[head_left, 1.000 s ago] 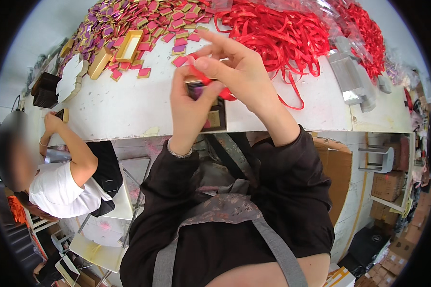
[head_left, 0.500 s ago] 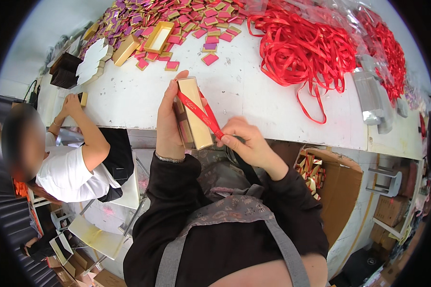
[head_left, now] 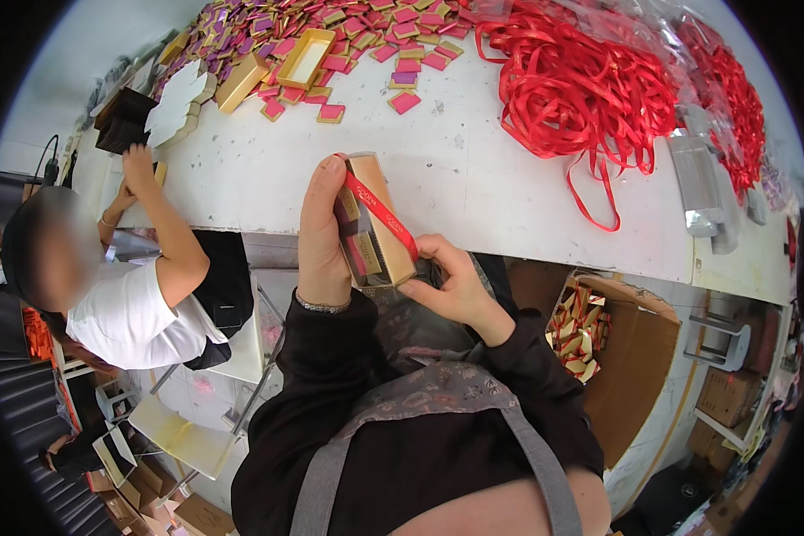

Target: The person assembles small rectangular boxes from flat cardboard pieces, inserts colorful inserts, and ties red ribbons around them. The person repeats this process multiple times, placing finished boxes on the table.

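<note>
Above my lap, close to the table's near edge, I hold a small gold box (head_left: 375,180) tilted upward. One side is see-through, showing pink and gold wrapped squares inside. A red printed ribbon (head_left: 380,211) runs diagonally across the gold face, from the upper left corner to the lower right. My left hand (head_left: 324,234) is wrapped along the box's left side, its thumb at the top corner by the ribbon. At the lower right corner my right hand (head_left: 458,284) grips the box edge, fingers behind and thumb below. The far ribbon end is hidden there.
Loose pink and purple squares (head_left: 357,40) cover the back of the white table (head_left: 447,192), beside an open gold box (head_left: 306,59). Tangled red ribbons (head_left: 581,94) lie right. A cardboard carton (head_left: 643,357) holds ribboned boxes. A co-worker (head_left: 129,317) sits at left.
The box has turned, showing more of its see-through side. The ribbon now lies against the gold face, and my right hand has moved from the pulled-out ribbon to the box's lower corner.
</note>
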Demonstrator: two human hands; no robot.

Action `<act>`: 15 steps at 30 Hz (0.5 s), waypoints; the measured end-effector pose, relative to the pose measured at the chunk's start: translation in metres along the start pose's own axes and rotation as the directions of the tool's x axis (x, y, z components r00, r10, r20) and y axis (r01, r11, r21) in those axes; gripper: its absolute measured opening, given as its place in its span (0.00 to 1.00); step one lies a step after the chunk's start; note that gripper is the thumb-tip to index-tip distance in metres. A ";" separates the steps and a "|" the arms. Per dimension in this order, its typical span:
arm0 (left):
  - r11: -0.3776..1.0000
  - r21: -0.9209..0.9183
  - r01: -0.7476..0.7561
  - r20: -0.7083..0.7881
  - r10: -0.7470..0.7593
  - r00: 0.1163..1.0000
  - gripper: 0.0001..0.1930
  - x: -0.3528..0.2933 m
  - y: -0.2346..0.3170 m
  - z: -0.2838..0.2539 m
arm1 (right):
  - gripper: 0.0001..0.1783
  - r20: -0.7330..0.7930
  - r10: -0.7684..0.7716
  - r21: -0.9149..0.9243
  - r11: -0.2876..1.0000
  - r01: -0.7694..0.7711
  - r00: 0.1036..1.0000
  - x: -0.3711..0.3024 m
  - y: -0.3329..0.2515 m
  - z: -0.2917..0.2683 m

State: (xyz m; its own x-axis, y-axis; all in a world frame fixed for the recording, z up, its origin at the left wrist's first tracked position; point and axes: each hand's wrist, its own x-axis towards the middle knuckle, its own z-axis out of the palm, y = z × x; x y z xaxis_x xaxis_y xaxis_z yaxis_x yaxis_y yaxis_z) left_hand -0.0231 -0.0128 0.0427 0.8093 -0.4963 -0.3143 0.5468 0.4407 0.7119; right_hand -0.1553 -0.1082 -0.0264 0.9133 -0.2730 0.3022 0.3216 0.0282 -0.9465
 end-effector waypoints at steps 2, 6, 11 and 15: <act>0.998 0.050 -0.030 0.096 0.025 0.995 0.18 0.002 -0.003 -0.007 | 0.14 -0.010 0.096 0.139 0.986 -0.093 0.995 -0.005 0.009 0.004; 0.991 0.102 -0.083 0.275 0.052 0.960 0.29 0.003 -0.005 -0.001 | 0.14 -0.030 0.181 0.503 0.853 -0.142 0.983 -0.008 0.014 0.003; 0.987 0.125 -0.097 0.245 0.064 0.967 0.28 0.000 0.002 0.015 | 0.12 0.097 0.332 0.523 0.785 -0.332 0.938 0.000 0.014 -0.007; 0.981 0.111 -0.157 0.243 0.127 0.962 0.26 0.009 -0.001 0.027 | 0.06 0.096 0.276 0.424 0.858 -0.290 0.956 0.009 0.009 -0.018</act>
State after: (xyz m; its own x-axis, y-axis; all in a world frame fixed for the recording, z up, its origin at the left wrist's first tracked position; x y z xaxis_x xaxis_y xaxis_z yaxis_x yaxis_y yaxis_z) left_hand -0.0229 -0.0382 0.0563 0.7955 -0.6031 -0.0597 0.3856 0.4277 0.8176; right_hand -0.1489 -0.1274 -0.0340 0.9862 -0.1607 0.0391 0.1171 0.5113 -0.8514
